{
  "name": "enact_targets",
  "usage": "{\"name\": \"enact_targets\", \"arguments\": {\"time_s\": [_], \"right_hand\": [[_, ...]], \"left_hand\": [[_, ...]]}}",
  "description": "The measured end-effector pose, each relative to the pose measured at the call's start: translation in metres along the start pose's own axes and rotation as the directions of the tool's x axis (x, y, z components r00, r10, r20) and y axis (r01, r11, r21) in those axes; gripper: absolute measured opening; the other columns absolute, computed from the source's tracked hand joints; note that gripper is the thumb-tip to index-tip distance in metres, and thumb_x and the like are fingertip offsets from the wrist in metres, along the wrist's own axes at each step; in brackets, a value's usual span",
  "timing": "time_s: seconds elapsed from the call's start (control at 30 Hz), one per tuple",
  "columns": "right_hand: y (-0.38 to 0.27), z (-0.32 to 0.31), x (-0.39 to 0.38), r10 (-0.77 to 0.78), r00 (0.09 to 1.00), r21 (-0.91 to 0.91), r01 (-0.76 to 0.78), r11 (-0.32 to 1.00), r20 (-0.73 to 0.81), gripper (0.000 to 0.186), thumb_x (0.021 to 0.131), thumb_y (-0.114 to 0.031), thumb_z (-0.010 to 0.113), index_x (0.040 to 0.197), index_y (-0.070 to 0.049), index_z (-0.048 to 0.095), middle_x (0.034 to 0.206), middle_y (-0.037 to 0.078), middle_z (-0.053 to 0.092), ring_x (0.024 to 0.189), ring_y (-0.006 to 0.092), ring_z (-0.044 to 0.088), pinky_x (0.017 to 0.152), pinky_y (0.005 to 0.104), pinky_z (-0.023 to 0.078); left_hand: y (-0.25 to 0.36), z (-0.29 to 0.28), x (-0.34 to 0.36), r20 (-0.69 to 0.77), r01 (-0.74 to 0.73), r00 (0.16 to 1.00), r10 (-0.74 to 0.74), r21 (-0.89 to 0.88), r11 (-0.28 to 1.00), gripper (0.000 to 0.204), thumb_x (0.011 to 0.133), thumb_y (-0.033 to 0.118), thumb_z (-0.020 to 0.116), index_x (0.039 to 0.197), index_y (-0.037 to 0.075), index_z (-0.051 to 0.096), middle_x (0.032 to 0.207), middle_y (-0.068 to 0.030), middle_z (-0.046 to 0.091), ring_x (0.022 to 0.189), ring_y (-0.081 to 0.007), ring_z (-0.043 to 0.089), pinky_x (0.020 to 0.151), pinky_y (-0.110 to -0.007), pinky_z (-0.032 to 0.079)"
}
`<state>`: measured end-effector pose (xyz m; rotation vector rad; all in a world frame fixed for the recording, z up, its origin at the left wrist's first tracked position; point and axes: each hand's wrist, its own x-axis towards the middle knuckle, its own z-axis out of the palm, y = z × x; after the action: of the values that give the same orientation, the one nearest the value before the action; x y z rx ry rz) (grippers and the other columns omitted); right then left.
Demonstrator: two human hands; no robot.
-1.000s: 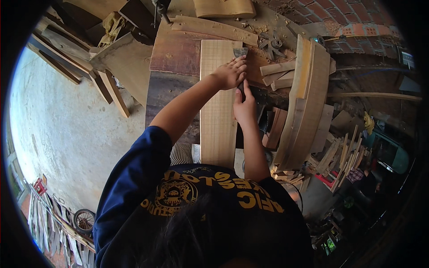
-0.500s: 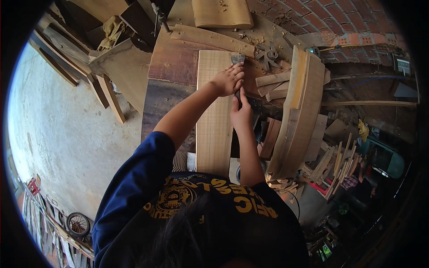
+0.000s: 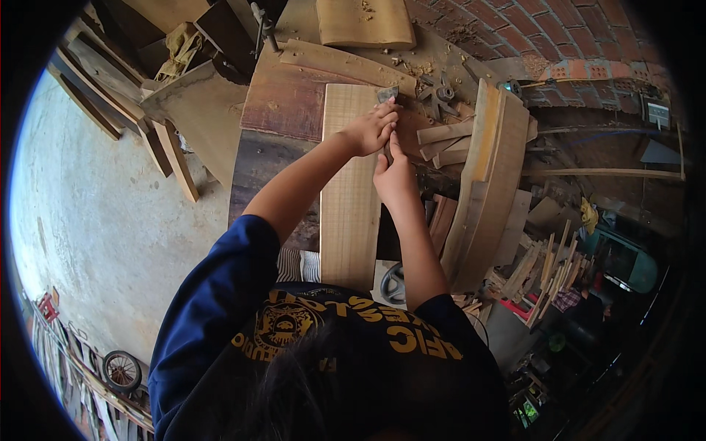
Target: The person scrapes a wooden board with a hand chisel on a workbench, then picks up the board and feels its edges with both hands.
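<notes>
A long pale plank (image 3: 349, 198) runs from my body out over the workbench. Near the far right corner of the plank is the wide grey metal blade (image 3: 387, 94) of a chisel-like tool. My left hand (image 3: 373, 129) is closed over the tool just behind the blade, with its fingers folded. Right behind it, by the plank's right edge, my right hand (image 3: 396, 173) grips the handle end with the index finger stretched forward. Most of the handle is hidden under my hands.
A rusty multi-armed metal part (image 3: 441, 95) lies beyond my hands to the right, among wood shavings. Short offcuts (image 3: 446, 134) and a thick curved board (image 3: 489, 191) stand to the right. A metal clamp (image 3: 263, 26) rises at the far left corner of the bench (image 3: 276, 103).
My right hand has tilted and shifted slightly left on the handle, its index finger now reaching toward the left hand. The blade has turned a little and moved slightly left.
</notes>
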<state>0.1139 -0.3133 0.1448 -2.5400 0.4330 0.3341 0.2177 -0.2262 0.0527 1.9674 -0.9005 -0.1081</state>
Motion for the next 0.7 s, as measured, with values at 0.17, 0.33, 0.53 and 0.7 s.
{"name": "enact_targets", "arguments": {"time_s": [0.17, 0.33, 0.53, 0.7], "right_hand": [[-0.022, -0.022, -0.010, 0.298, 0.911, 0.528, -0.408, 0.745, 0.285, 0.053, 0.094, -0.019, 0.049, 0.144, -0.016, 0.032, 0.066, 0.012, 0.060, 0.047, 0.0217, 0.057, 0.044, 0.0371, 0.047], [-0.015, -0.034, -0.007, 0.268, 0.917, 0.500, -0.388, 0.775, 0.295, 0.052, 0.094, -0.020, 0.049, 0.143, -0.020, 0.035, 0.068, 0.011, 0.060, 0.048, 0.0207, 0.057, 0.044, 0.0372, 0.046], [-0.035, -0.049, 0.002, 0.046, 0.996, -0.168, -0.032, 0.985, 0.077, 0.057, 0.089, -0.021, 0.053, 0.143, -0.021, 0.034, 0.097, 0.024, 0.065, 0.085, 0.0379, 0.065, 0.075, 0.0461, 0.053], [-0.053, -0.038, 0.002, 0.164, 0.969, -0.363, -0.089, 0.927, 0.182, 0.060, 0.091, -0.020, 0.046, 0.147, -0.021, 0.024, 0.101, 0.025, 0.064, 0.091, 0.0399, 0.063, 0.080, 0.0471, 0.052]], "left_hand": [[-0.004, 0.001, 0.002, 0.152, 0.002, 0.988, -0.020, 0.121, 0.993, 0.037, 0.097, 0.023, 0.032, 0.119, -0.003, 0.046, 0.138, -0.0214, 0.039, 0.137, -0.0348, 0.025, 0.111, -0.040, 0.026], [-0.006, 0.007, 0.003, 0.145, -0.002, 0.989, -0.027, 0.198, 0.980, 0.040, 0.098, 0.025, 0.031, 0.125, -0.003, 0.042, 0.140, -0.0201, 0.036, 0.139, -0.0337, 0.021, 0.112, -0.040, 0.025], [0.006, 0.004, 0.004, -0.011, 0.111, 0.994, -0.112, -0.009, 0.994, 0.040, 0.100, 0.026, 0.023, 0.127, 0.000, 0.039, 0.145, -0.0173, 0.029, 0.141, -0.0346, 0.016, 0.114, -0.041, 0.022], [-0.003, -0.002, 0.000, -0.045, 0.051, 0.997, -0.056, -0.114, 0.992, 0.041, 0.099, 0.027, 0.024, 0.126, 0.001, 0.041, 0.146, -0.0164, 0.030, 0.140, -0.0355, 0.017, 0.114, -0.041, 0.020]]}}
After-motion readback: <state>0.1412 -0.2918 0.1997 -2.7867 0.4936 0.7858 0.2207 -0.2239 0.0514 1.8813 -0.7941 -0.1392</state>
